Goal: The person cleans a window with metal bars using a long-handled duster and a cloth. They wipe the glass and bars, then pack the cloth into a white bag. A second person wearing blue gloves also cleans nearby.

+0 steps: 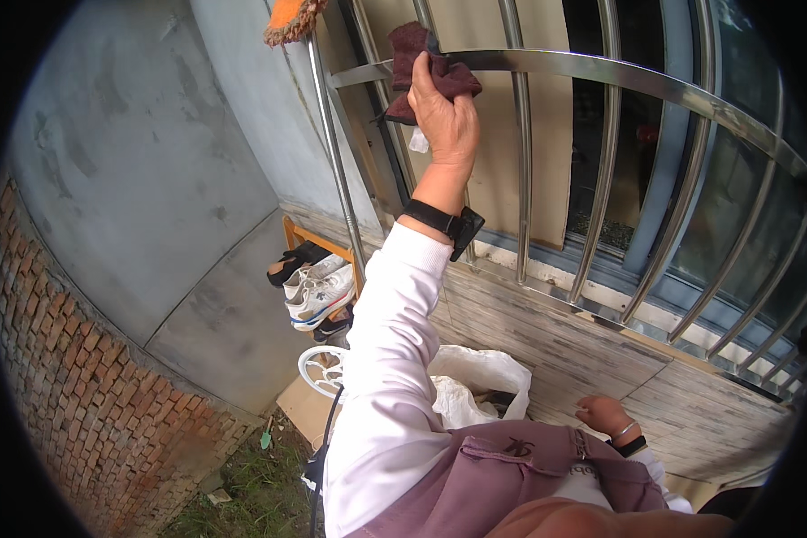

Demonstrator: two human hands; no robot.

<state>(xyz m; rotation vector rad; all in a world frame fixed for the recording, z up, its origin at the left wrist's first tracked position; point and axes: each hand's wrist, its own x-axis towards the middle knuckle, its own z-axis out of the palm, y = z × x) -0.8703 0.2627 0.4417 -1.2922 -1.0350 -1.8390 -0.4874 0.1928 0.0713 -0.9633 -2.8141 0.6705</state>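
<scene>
My left hand is raised in front of me and grips a folded dark maroon cloth. It presses the cloth around the left part of a shiny metal crossbar on a window grille. A small white piece shows just below the cloth; what it is I cannot tell. Low on the right, beside my apron, my right hand is loosely curled, its inner side hidden. Nothing shows in it, and it stays away from the bars.
A mop with an orange head leans left of the grille. White sneakers sit on a wooden rack. Below are a white spoked wheel, a cardboard piece and a white bag. A brick wall bounds the left.
</scene>
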